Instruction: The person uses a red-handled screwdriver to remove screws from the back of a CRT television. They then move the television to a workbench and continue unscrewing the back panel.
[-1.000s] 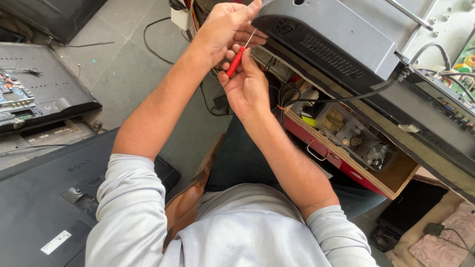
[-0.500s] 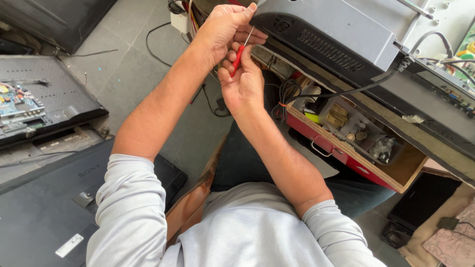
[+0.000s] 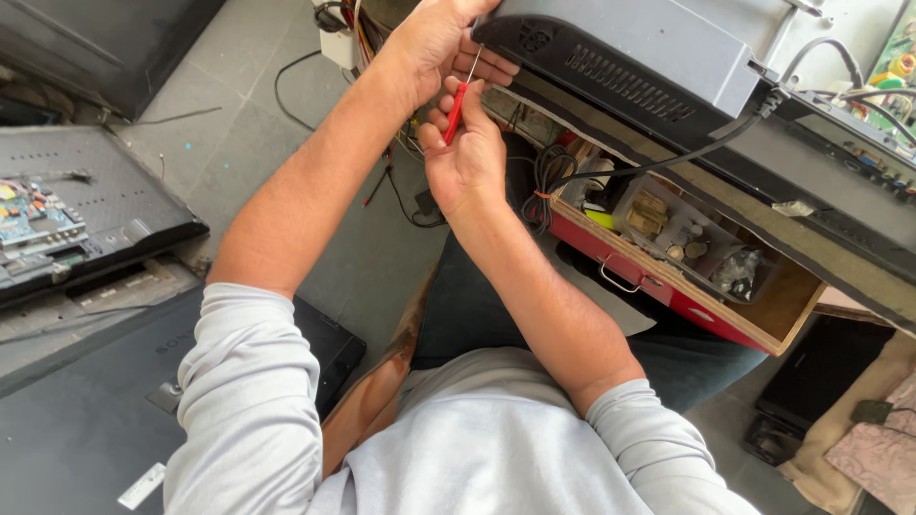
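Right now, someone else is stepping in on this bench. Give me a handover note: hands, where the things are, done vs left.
Right hand: closed on the red-handled screwdriver, thin shaft pointing up toward the near edge of the dark grey device casing.
Left hand: against the casing's left end, fingers by the shaft, steadying it.
Casing sits on the bench top, black cable plugged in at its right. Below it, the red drawer is pulled open, parts inside.
Done: tool in place at the casing edge.
Left: cannot tell whether any screw is out; casing looks closed, so opening it appears to be outstanding.
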